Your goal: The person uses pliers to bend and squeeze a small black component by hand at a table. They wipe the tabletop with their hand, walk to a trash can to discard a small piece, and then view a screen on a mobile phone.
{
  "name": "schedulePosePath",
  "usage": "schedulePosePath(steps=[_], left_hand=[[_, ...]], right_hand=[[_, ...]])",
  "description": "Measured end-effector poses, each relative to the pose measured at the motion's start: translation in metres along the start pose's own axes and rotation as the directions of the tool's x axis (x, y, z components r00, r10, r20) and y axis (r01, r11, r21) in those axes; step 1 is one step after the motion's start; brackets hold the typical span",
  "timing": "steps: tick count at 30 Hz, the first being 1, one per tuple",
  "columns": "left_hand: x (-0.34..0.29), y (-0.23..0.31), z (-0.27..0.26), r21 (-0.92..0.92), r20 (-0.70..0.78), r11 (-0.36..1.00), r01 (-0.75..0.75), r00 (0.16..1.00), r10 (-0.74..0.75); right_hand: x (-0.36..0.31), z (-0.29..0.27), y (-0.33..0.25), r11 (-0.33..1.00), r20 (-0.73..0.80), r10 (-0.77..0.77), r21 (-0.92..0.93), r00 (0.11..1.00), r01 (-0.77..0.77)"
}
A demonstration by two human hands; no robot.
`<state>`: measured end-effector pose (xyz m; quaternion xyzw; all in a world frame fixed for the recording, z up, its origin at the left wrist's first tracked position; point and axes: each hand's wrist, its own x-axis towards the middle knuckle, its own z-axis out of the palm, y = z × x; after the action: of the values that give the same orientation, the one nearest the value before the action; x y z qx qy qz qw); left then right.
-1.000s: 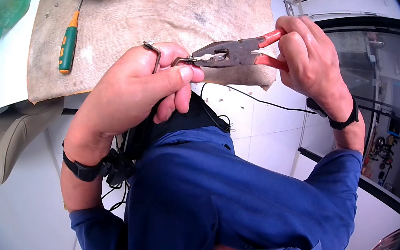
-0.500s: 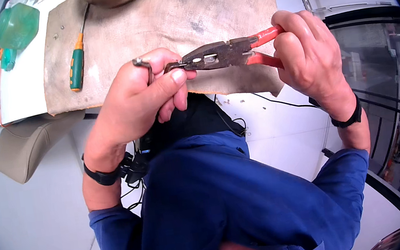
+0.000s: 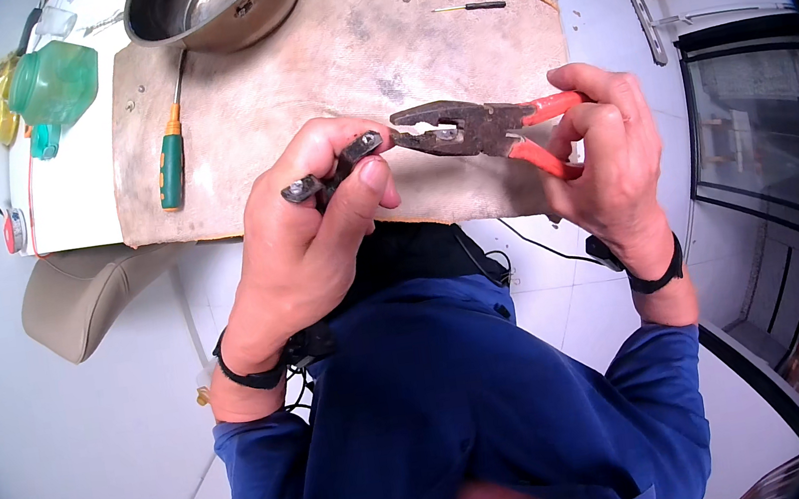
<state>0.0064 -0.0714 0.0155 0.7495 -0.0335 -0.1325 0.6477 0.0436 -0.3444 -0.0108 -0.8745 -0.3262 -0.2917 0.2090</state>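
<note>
In my left hand [image 3: 302, 237] a dark, bent metal piece [image 3: 344, 163] is pinched between thumb and fingers, its two shiny ends sticking up; the rest of it is hidden by the hand. My right hand [image 3: 617, 155] grips a pair of pliers [image 3: 487, 129] by its red handles, which are spread apart. The plier jaws gape and point left, their tips close beside my left fingertips. Whether they touch the metal piece I cannot tell. Both hands are above the near edge of a worn, pale brown mat [image 3: 464, 49].
A steel pot [image 3: 235, 35] stands at the mat's far left. Near it lies a green-and-orange screwdriver [image 3: 171, 168]; a thin black-handled tool [image 3: 486, 6] lies far right. Left are a green plastic jar [image 3: 60, 84], a red-and-white round object [image 3: 15, 230] and a beige padded seat part [image 3: 84, 306].
The plier jaws have opened and drawn back from the metal piece. My left hand has turned the piece so both its ends face up. The view has shifted slightly.
</note>
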Motion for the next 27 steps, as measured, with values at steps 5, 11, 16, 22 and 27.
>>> schedulePosePath(steps=[5, 11, 16, 22, 27], left_hand=[[0.005, -0.001, 0.002, 0.028, -0.058, 0.994, -0.107, 0.992, 0.109], [0.004, 0.007, 0.003, 0.003, -0.008, 0.994, -0.106, 0.994, 0.106], [0.004, 0.004, 0.000, -0.010, 0.045, 0.981, -0.195, 0.980, 0.196], [0.009, 0.007, -0.009, 0.084, 0.125, 0.971, -0.223, 0.969, 0.212], [0.009, 0.005, -0.017, 0.151, 0.118, 0.955, -0.256, 0.964, 0.240]], right_hand=[[-0.003, -0.001, -0.001, 0.977, 0.173, 0.174, 0.095, 0.970, -0.192], [0.001, -0.004, -0.017, 0.932, 0.168, 0.267, 0.203, 0.949, -0.299], [0.006, 0.000, -0.019, 0.956, 0.118, 0.196, 0.197, 0.974, -0.216], [0.004, 0.002, -0.018, 0.978, 0.128, 0.149, 0.126, 0.980, -0.166], [0.014, 0.001, -0.021, 0.987, 0.132, 0.108, 0.107, 0.985, -0.122]])
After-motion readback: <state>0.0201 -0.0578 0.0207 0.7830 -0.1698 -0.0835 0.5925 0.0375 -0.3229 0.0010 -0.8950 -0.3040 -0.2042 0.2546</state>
